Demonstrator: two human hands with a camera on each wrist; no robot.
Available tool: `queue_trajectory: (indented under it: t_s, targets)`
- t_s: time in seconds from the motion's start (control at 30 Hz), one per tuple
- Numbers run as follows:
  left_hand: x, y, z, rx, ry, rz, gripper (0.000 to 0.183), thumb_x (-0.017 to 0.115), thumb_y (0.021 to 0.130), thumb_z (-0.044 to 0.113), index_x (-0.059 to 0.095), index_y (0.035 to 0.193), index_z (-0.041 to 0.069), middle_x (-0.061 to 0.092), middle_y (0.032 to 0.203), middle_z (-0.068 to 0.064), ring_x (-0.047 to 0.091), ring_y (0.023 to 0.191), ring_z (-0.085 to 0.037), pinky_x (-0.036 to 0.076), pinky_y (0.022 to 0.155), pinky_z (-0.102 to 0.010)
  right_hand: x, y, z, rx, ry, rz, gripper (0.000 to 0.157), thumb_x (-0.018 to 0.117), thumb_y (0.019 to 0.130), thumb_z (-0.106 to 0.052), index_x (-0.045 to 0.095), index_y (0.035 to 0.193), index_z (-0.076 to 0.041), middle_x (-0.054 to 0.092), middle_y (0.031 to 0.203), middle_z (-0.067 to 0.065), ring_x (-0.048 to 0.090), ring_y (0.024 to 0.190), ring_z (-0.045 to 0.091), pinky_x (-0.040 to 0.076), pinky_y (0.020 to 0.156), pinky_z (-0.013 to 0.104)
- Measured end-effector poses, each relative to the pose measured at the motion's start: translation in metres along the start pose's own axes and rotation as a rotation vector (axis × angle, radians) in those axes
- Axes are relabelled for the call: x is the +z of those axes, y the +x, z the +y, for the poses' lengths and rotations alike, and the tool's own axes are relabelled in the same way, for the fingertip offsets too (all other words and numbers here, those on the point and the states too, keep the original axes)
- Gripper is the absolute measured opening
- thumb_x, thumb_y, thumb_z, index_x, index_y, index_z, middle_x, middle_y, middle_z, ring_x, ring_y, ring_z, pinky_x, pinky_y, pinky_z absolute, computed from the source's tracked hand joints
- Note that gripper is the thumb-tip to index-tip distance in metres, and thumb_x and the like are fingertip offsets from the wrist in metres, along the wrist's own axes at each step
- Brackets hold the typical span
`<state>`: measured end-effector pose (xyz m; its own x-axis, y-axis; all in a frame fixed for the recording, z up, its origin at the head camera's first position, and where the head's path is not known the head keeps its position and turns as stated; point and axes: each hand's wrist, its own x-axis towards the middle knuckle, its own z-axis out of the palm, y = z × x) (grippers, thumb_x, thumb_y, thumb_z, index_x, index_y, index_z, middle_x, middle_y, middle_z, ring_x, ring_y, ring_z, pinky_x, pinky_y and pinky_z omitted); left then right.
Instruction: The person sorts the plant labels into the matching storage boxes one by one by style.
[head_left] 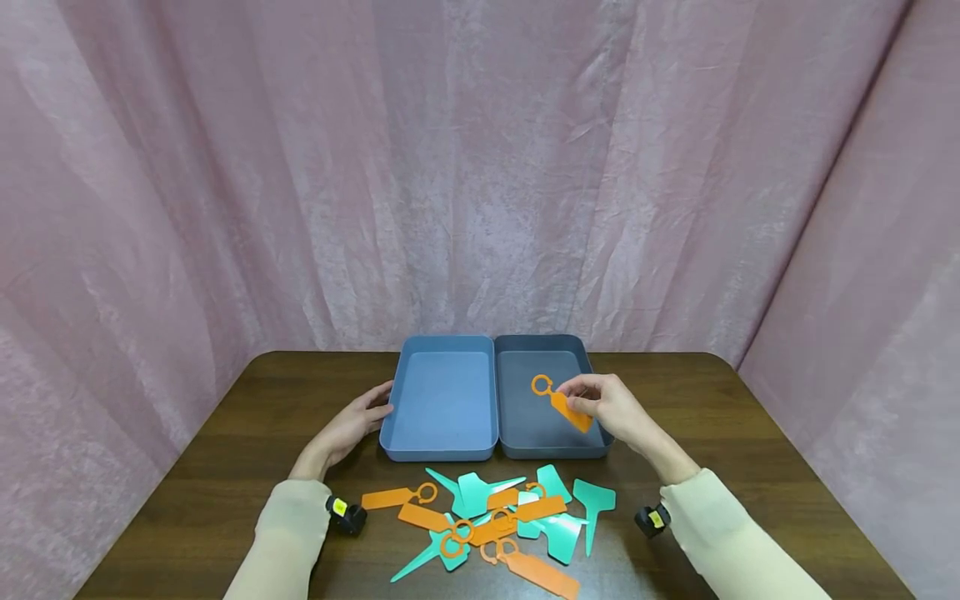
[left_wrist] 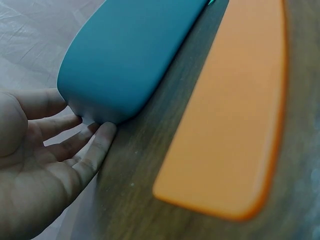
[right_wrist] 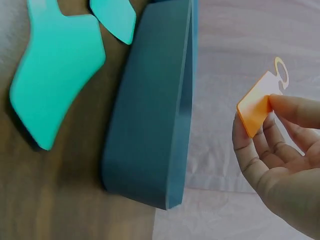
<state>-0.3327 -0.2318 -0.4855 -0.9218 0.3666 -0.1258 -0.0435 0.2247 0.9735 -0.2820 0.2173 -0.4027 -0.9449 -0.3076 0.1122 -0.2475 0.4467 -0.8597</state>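
Pinched between thumb and fingers of my right hand is an orange tag with a hook ring, held above the dark grey tray. The right wrist view shows that tag tilted, apart from the tray's wall. My left hand touches the left side of the light blue tray, fingers extended; in the left wrist view its fingertips meet the tray's corner. Closer to me lies a mixed pile of orange hook tags and green T-shaped plant labels.
The two trays stand side by side on the brown wooden table. Behind the table hangs a pink curtain. One orange tag lies near the left wrist, and a black wrist camera sits on the right wrist.
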Motion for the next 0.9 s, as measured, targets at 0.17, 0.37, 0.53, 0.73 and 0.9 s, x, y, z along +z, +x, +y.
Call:
queue_trajectory:
  t_s: [0.17,0.37,0.53,0.73,0.9]
  targets:
    - [-0.002,0.001,-0.002,0.01,0.001,-0.003,0.062,0.042,0.113,0.014,0.013,0.167,0.003,0.015,0.169,-0.026,0.029,0.152,-0.045,0.027,0.124,-0.058,-0.008,0.011,-0.005,-0.002,-0.013,0.025,0.022,0.066,0.1,-0.002,0.072,0.12,0.004,0.072,0.102,0.018,0.066,0.087,0.026,0.058,0.07,0.031]
    - [-0.004,0.001,-0.004,0.018,0.011,-0.008,0.061,0.042,0.113,0.014,0.014,0.167,0.003,0.015,0.17,-0.026,0.03,0.152,-0.045,0.027,0.124,-0.058,-0.014,0.025,-0.012,0.019,-0.1,0.054,0.021,0.064,0.102,-0.002,0.073,0.119,0.002,0.072,0.105,0.016,0.067,0.091,0.025,0.058,0.072,0.03]
    - [-0.005,0.002,-0.003,0.025,0.008,-0.012,0.062,0.042,0.113,0.015,0.013,0.167,0.003,0.014,0.17,-0.026,0.028,0.152,-0.045,0.026,0.124,-0.058,-0.017,0.036,-0.014,0.02,-0.151,0.047,0.021,0.063,0.102,-0.002,0.073,0.12,0.003,0.073,0.105,0.017,0.068,0.09,0.025,0.059,0.072,0.033]
    - [-0.006,0.002,-0.004,0.022,0.011,-0.011,0.063,0.043,0.113,0.016,0.012,0.167,0.003,0.014,0.17,-0.026,0.027,0.153,-0.044,0.025,0.124,-0.058,-0.02,0.051,-0.014,0.051,-0.185,0.036,0.022,0.062,0.102,-0.002,0.073,0.12,0.003,0.072,0.106,0.018,0.068,0.088,0.026,0.059,0.073,0.035]
    - [-0.006,0.002,-0.004,0.022,0.009,-0.012,0.063,0.043,0.113,0.016,0.013,0.167,0.003,0.014,0.17,-0.026,0.028,0.152,-0.044,0.025,0.124,-0.058,-0.022,0.063,-0.016,0.074,-0.203,0.032,0.021,0.063,0.102,-0.002,0.073,0.119,0.004,0.068,0.098,0.016,0.063,0.081,0.024,0.056,0.068,0.031]
